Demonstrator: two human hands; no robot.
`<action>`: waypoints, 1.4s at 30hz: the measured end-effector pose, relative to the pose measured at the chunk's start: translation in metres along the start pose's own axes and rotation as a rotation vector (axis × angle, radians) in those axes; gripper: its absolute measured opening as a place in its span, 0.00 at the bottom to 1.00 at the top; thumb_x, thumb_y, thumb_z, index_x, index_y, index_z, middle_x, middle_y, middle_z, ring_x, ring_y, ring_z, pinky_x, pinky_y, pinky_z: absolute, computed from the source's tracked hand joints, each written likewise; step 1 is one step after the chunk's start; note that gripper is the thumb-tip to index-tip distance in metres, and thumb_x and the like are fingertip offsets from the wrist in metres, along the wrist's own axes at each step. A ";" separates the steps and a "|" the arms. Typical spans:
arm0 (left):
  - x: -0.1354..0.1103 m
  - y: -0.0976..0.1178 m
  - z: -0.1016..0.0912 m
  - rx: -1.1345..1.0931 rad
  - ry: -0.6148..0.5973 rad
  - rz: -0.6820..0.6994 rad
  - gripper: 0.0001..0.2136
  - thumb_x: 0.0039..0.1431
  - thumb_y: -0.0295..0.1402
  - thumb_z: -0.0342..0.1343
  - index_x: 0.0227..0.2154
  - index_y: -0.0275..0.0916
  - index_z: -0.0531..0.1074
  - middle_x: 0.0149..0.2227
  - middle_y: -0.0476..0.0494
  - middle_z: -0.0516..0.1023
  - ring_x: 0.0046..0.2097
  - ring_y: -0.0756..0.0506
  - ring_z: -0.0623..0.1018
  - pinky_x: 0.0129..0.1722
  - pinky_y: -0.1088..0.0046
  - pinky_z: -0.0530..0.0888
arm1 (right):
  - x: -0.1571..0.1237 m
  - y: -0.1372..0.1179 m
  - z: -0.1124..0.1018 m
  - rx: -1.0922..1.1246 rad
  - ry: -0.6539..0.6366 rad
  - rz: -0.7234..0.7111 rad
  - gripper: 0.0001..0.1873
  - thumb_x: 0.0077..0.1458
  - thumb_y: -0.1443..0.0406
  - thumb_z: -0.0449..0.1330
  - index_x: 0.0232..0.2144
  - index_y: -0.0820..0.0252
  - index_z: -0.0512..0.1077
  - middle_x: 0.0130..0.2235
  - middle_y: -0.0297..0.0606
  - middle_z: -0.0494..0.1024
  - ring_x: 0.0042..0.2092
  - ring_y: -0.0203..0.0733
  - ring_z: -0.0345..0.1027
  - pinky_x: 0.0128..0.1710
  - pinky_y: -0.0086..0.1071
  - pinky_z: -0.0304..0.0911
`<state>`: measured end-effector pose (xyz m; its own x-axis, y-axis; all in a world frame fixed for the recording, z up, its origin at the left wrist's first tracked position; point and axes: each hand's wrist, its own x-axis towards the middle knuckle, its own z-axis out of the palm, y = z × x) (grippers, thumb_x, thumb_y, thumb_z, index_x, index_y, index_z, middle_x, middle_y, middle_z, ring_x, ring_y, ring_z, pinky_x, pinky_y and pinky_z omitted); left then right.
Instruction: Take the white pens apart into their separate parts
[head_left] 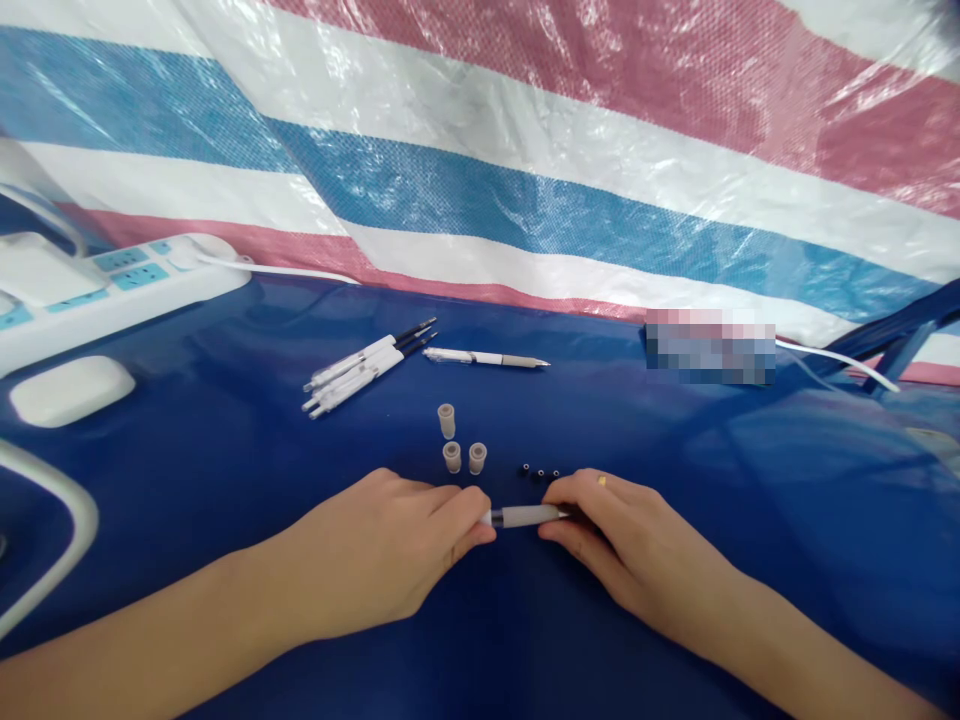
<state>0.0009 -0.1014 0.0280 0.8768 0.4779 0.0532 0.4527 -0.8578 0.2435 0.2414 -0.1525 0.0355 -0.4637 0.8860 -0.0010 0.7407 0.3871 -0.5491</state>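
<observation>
- Holding a frosted white pen barrel (525, 516) level between them, the left hand (371, 555) and the right hand (637, 545) meet just above a glossy dark blue sheet (675, 600).
- Both grips are narrow. The left fingertips (472, 512) pinch one end of the barrel, beside a dark band. The right thumb and fingers (555, 528) close on the other end, where a dark section runs in under the hand.
- A small gold ring (601, 481) sits on a finger of the right hand.
- Just beyond the grip, nearer the right hand, three small black rings (538, 475) lie in a short row, apart from the fingers.
- Just beyond the grip, nearer the left hand, three beige plastic sleeves (459, 445) sit close together, untouched.
- Farther beyond the grip lie a bundle of white pens (367, 366) with dark tips and, to its right, a single white-and-grey pen (484, 358).
- Well off past the left hand are a white power strip (112, 287) and a rounded white object (71, 390).
- Far past the right hand lie a pixelated patch (709, 346) and a white cable (836, 358).
- A red, white and blue striped tarpaulin (480, 170) hangs behind everything.
</observation>
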 end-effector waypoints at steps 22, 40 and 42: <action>-0.002 -0.003 0.002 -0.025 -0.015 -0.005 0.12 0.72 0.33 0.34 0.39 0.41 0.63 0.28 0.54 0.76 0.26 0.46 0.78 0.20 0.70 0.64 | -0.001 0.003 -0.001 0.136 0.015 -0.048 0.08 0.62 0.72 0.55 0.38 0.53 0.61 0.36 0.28 0.69 0.34 0.35 0.62 0.34 0.29 0.57; -0.002 -0.003 0.003 0.039 0.121 0.064 0.11 0.71 0.31 0.35 0.46 0.42 0.62 0.31 0.52 0.77 0.28 0.46 0.80 0.23 0.71 0.72 | 0.000 0.000 -0.005 0.312 -0.039 0.164 0.04 0.64 0.60 0.55 0.42 0.49 0.65 0.33 0.26 0.72 0.32 0.33 0.66 0.32 0.29 0.60; -0.002 -0.003 0.003 0.028 0.132 0.062 0.11 0.71 0.32 0.35 0.45 0.42 0.62 0.31 0.52 0.77 0.29 0.47 0.80 0.23 0.71 0.72 | 0.001 0.000 -0.006 0.274 -0.052 0.107 0.06 0.68 0.61 0.51 0.40 0.50 0.67 0.33 0.26 0.73 0.33 0.33 0.67 0.34 0.29 0.59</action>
<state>-0.0014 -0.1001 0.0240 0.8751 0.4429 0.1949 0.4043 -0.8906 0.2085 0.2441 -0.1505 0.0401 -0.4197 0.9010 -0.1100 0.6311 0.2025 -0.7488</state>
